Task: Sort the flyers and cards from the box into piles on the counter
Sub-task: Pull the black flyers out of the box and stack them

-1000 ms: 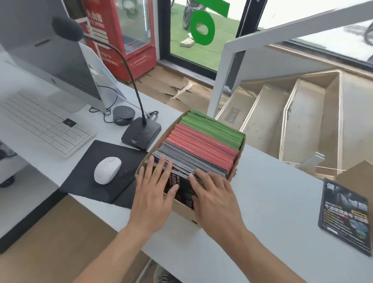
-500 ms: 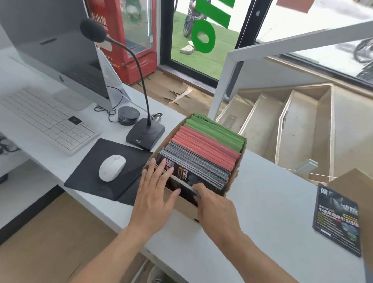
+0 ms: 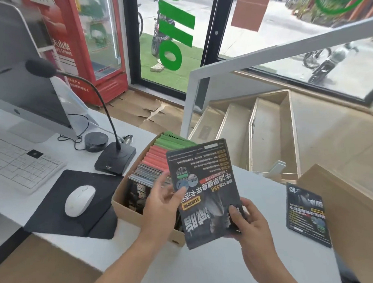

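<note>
A long white counter (image 3: pixel 207 268) runs from the near right to the far left, carrying a monitor (image 3: pixel 17 74) and keyboard (image 3: pixel 15 166) at the far left, then a black mouse mat (image 3: pixel 71 204) with a white mouse (image 3: pixel 79 200), and a desk microphone (image 3: pixel 114 159) just left of the box. The open cardboard box (image 3: pixel 125 205) sits near the middle, packed with upright stock: green cards (image 3: pixel 172 141) at the far end, red cards (image 3: pixel 155 159) next, dark flyers (image 3: pixel 147 176) nearest. Right of it, well apart, one dark flyer pile (image 3: pixel 306 213) lies flat on the counter. Above the box's near right corner a dark flyer (image 3: pixel 204 191) is held upside down in both hands: the left hand (image 3: pixel 159 206) pinches its left edge with thumb over the front, while the right hand (image 3: pixel 250 225) has its fingers curled closed round the lower right corner. Judging from this, several sheets may be stuck together in the grip, so extras could slip out and scatter, or land misaligned on the pile.
</note>
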Action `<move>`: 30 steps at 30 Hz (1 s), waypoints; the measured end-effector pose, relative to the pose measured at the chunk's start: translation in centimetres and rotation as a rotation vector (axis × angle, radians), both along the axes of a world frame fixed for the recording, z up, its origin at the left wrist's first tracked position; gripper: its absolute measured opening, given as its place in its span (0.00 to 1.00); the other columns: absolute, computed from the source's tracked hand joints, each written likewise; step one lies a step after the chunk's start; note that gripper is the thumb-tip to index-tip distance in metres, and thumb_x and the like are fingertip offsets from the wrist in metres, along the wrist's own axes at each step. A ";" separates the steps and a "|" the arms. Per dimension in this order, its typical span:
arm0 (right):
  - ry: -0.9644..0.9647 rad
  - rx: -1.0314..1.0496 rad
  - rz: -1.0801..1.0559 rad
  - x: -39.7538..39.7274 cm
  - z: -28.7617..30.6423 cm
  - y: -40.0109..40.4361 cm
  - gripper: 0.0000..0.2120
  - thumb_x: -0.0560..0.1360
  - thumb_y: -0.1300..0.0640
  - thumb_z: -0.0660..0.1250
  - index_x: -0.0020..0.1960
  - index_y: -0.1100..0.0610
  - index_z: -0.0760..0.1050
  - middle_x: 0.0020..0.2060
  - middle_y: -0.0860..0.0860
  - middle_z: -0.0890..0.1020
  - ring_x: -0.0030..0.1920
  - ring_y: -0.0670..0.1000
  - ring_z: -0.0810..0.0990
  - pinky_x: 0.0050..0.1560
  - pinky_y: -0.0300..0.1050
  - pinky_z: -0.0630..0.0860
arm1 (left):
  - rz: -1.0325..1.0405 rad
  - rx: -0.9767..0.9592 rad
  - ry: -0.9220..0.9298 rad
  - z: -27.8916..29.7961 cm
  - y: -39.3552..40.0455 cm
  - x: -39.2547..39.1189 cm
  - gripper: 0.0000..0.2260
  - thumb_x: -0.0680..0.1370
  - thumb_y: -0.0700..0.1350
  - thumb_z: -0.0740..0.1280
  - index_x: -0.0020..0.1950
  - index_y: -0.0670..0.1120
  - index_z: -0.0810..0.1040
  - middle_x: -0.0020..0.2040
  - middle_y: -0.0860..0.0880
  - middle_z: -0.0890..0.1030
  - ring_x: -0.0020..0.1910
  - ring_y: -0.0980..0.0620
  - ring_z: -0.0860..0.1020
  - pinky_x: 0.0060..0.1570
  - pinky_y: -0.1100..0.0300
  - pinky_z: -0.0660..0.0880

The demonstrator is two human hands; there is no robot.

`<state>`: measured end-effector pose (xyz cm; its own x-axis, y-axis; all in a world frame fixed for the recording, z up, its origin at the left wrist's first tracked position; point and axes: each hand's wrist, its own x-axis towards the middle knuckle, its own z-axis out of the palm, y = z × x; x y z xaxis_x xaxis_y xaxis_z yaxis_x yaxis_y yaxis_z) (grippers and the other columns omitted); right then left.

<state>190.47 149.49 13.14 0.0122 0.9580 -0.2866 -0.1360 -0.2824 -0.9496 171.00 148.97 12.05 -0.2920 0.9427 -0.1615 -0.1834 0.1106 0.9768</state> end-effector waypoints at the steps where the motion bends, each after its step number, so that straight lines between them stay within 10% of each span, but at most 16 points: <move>1: 0.013 -0.031 -0.019 0.8 -0.5 -0.4 0.07 0.79 0.64 0.66 0.56 0.59 0.78 0.47 0.60 0.85 0.41 0.57 0.85 0.35 0.51 0.81 | -0.038 -0.010 -0.030 0.0 0.4 1.1 0.16 0.81 0.44 0.68 0.69 0.51 0.73 0.53 0.53 0.86 0.51 0.54 0.85 0.50 0.55 0.80; 8: -0.090 -0.086 -0.187 6.8 -0.8 -2.1 0.09 0.79 0.65 0.67 0.57 0.56 0.79 0.46 0.56 0.86 0.42 0.56 0.85 0.37 0.48 0.81 | -0.082 -0.061 0.009 -1.2 1.1 7.1 0.20 0.79 0.37 0.70 0.68 0.51 0.70 0.60 0.54 0.83 0.57 0.55 0.82 0.55 0.59 0.80; 12: -1.018 0.365 -0.039 11.9 1.3 -2.4 0.16 0.78 0.61 0.69 0.53 0.39 0.78 0.44 0.35 0.84 0.43 0.46 0.83 0.39 0.43 0.78 | -0.102 0.223 0.497 -0.3 1.0 8.5 0.39 0.74 0.43 0.77 0.79 0.58 0.60 0.76 0.67 0.61 0.77 0.64 0.59 0.76 0.62 0.57; 16: -1.576 0.585 0.314 13.8 2.8 -2.3 0.14 0.71 0.54 0.67 0.51 0.37 0.78 0.39 0.33 0.82 0.37 0.40 0.80 0.29 0.34 0.66 | -0.586 0.488 0.838 -1.2 1.6 10.6 0.32 0.70 0.53 0.78 0.72 0.57 0.72 0.66 0.70 0.72 0.69 0.73 0.62 0.69 0.72 0.57; 20: -1.495 0.657 0.448 13.8 1.8 -2.3 0.16 0.73 0.55 0.65 0.56 0.37 0.75 0.42 0.36 0.83 0.41 0.42 0.81 0.36 0.42 0.76 | -0.958 0.286 0.950 -3.2 2.0 12.1 0.13 0.74 0.61 0.67 0.54 0.57 0.79 0.44 0.57 0.79 0.47 0.58 0.75 0.53 0.56 0.74; 27: -0.871 0.136 -0.144 14.4 1.4 -1.1 0.42 0.71 0.44 0.76 0.76 0.34 0.54 0.64 0.34 0.70 0.64 0.39 0.68 0.61 0.42 0.70 | -0.651 -0.129 0.094 -4.3 1.0 13.4 0.03 0.77 0.44 0.73 0.49 0.48 0.87 0.44 0.45 0.87 0.43 0.46 0.86 0.45 0.53 0.80; 30: -0.251 -0.046 -0.200 13.9 -0.9 -0.8 0.29 0.74 0.49 0.73 0.72 0.44 0.67 0.61 0.45 0.81 0.58 0.47 0.79 0.56 0.44 0.74 | -0.540 -0.175 0.000 -4.1 1.4 14.1 0.07 0.77 0.47 0.73 0.53 0.46 0.85 0.45 0.44 0.87 0.44 0.43 0.86 0.46 0.50 0.82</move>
<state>204.33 148.66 12.29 0.2746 0.9154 -0.2942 0.0433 -0.3174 -0.9473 185.15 150.33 7.98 0.2239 0.9176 -0.3286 -0.0559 0.3487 0.9356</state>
